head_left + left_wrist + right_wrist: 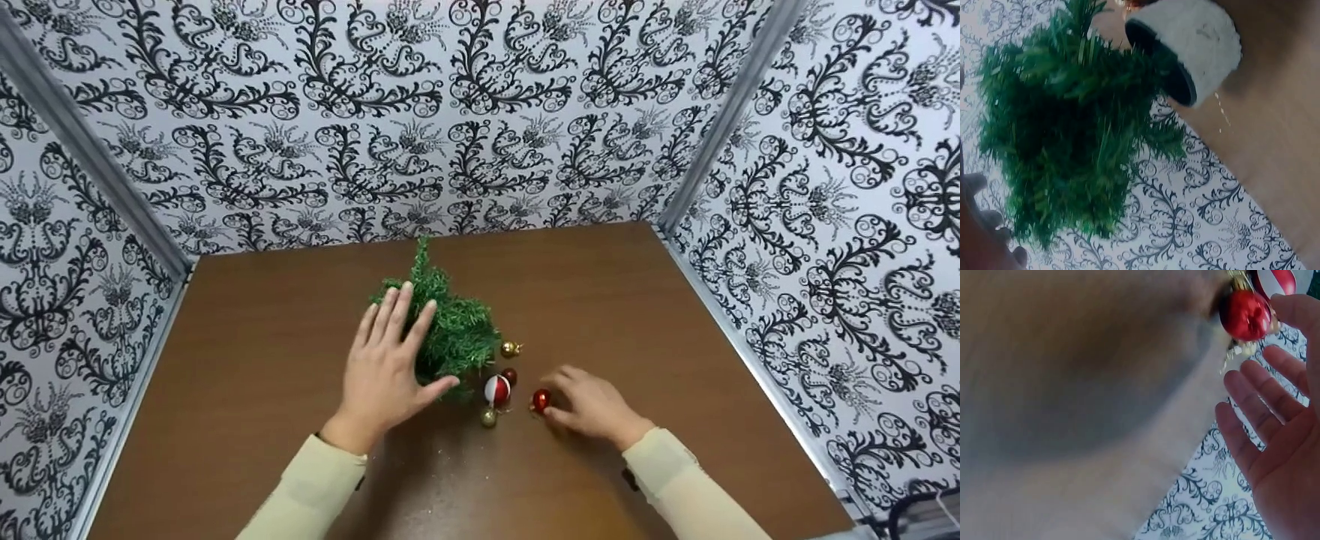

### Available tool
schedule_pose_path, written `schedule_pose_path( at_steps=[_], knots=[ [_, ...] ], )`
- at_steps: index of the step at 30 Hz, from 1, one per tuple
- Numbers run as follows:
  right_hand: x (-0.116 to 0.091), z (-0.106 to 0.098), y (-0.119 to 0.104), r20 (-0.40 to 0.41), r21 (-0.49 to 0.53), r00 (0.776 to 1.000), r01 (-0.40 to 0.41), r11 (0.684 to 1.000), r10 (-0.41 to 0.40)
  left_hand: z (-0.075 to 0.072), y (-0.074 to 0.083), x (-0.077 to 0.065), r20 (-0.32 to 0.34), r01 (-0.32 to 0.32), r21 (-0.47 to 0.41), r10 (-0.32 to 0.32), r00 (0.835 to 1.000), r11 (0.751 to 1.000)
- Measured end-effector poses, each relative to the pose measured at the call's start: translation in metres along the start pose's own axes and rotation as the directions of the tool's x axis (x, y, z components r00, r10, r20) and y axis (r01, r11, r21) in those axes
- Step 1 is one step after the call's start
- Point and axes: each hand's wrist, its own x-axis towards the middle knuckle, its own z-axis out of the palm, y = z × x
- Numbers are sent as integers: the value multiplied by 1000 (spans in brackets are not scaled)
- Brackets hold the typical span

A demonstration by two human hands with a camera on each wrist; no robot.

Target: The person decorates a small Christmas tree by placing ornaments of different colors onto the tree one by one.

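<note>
A small artificial Christmas tree [457, 330] stands on the table, its white pot [1207, 45] showing in the left wrist view. My left hand [382, 367] is spread flat beside the tree, fingers straight and overlapping its branches in the head view. At a shiny red ball ornament [541, 400] on the table, my right hand [592, 401] has its thumb and forefinger on either side. The right wrist view shows that hand's fingers [1258, 394] relaxed and apart, with the red ball just past the thumb tip.
Between tree and right hand lie a red-and-white ball [497, 390], a dark red ball [509, 376], a gold ball [510, 349] and a dull gold ball [489, 417]. Patterned walls [465, 112] enclose the brown table [285, 322] behind and at both sides.
</note>
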Motion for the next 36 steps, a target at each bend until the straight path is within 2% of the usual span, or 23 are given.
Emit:
schedule_pose_path(
  at_steps=[5, 8, 13, 21, 31, 36],
  knots=[
    [2, 10, -4, -28, -21, 999, 23, 1000, -23, 3, 5, -3, 41, 19, 45, -21, 999, 999],
    [2, 14, -5, -14, -37, 999, 35, 999, -35, 2, 8, -5, 50, 10, 65, -13, 999, 998],
    [3, 15, -5, -5, -28, 999, 33, 999, -33, 1, 10, -5, 56, -15, 68, 11, 998, 998],
    [6, 14, 0, -27, 0, 998, 56, 998, -56, -2, 7, -5, 76, -12, 74, 6, 997, 997],
    [11, -14, -7, -84, 81, 996, -4, 997, 11, -4, 8, -4, 95, -3, 55, -3, 995, 998],
    [12, -30, -21, -130, 174, 992, 19, 985, 3, -3, 9, -3, 94, -10, 48, 5, 996, 999]
  ],
)
